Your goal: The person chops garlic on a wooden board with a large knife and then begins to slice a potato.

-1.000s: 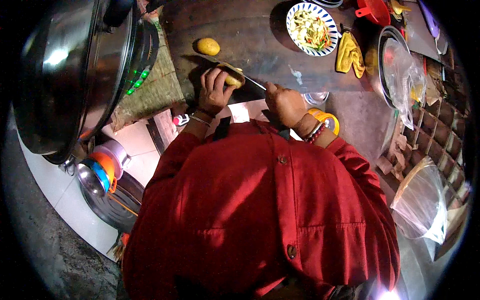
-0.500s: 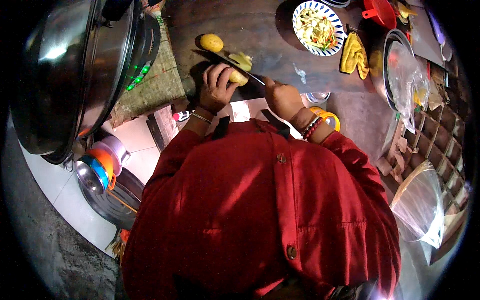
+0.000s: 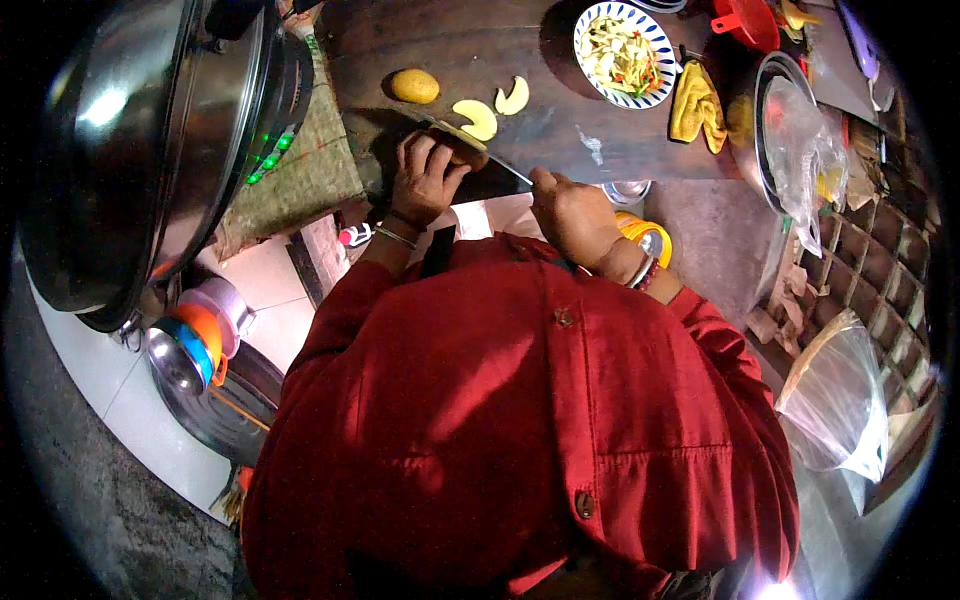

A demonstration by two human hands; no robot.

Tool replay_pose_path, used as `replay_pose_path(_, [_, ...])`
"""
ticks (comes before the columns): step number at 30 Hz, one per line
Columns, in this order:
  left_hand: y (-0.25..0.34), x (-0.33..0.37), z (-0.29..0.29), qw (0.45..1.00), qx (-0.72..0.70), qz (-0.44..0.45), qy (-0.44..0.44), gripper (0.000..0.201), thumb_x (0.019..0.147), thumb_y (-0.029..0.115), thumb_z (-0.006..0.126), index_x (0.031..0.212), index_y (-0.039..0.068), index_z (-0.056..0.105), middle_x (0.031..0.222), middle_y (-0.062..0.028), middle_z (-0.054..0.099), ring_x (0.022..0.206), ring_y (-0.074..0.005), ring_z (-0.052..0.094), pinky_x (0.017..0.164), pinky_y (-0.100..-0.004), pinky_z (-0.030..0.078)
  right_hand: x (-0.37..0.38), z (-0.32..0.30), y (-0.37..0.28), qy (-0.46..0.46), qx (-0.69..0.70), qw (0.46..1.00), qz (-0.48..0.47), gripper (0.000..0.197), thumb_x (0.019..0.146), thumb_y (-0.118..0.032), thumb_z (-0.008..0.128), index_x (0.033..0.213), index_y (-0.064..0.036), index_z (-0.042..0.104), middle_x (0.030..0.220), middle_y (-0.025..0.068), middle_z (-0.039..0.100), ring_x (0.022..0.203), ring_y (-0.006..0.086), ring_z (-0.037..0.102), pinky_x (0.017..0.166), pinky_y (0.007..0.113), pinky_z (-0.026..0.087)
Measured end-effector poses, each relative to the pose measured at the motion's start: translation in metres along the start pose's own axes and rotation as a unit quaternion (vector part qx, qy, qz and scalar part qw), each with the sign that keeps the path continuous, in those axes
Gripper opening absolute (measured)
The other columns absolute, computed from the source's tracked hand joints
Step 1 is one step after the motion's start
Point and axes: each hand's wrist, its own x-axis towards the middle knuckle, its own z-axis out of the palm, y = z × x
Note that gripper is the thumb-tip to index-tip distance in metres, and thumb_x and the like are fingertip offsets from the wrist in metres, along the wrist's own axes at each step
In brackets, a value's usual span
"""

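At the near edge of the dark wooden table (image 3: 480, 50), my left hand (image 3: 424, 180) is closed with bent fingers over a potato (image 3: 470, 155), mostly hidden beneath hand and blade. My right hand (image 3: 574, 212) grips the handle of a kitchen knife (image 3: 506, 168). Its blade slants up and left across the potato, close to my left fingertips. Just beyond the blade lies a pale yellow potato slice (image 3: 476, 120). A second curved slice (image 3: 513, 96) rests farther right. One whole yellow-brown potato (image 3: 415, 86) sits beyond my left hand.
A blue-and-white plate (image 3: 583, 75) of cut vegetables stands at the far right, beside a yellow cloth (image 3: 697, 106). Farther right are a red plastic vessel (image 3: 746, 24) and a metal basin with a plastic bag (image 3: 795, 135). A large dark pot (image 3: 95, 150) fills the left.
The slices by the blade have come apart and now lie flat, one farther right. My right hand has dropped slightly toward me. The whole view has shifted a little.
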Motion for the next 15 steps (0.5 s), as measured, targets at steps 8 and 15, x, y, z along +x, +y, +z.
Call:
replay_pose_path(8, [-0.003, -0.006, 0.001, 1.0, -0.003, -0.014, 0.0, 0.045, 0.078, 0.021, 0.08, 0.112, 0.002, 0.056, 0.119, -0.0183, 0.048, 0.111, -0.0424, 0.048, 0.096, -0.0543, 0.042, 0.002, -0.001, -0.005, -0.027, -0.006, 1.0, 0.008, 0.013, 0.089, -0.012, 0.057, 0.099, -0.0048, 0.052, 0.082, 0.0199, 0.066, 0.07, 0.0402, 0.066, 0.06, 0.049, 0.053])
replay_pose_path(15, [0.004, 0.012, -0.008, 1.0, -0.019, 0.007, 0.008, 0.05, 0.078, 0.02, 0.08, 0.12, 0.005, 0.058, 0.124, -0.0122, 0.05, 0.113, -0.0352, 0.05, 0.096, -0.0486, 0.043, 0.032, 0.035, 0.013, -0.064, -0.014, 0.997, 0.039, 0.02, 0.088, -0.01, 0.052, 0.106, -0.0026, 0.053, 0.088, 0.0238, 0.068, 0.076, 0.0424, 0.068, 0.066, 0.051, 0.054])
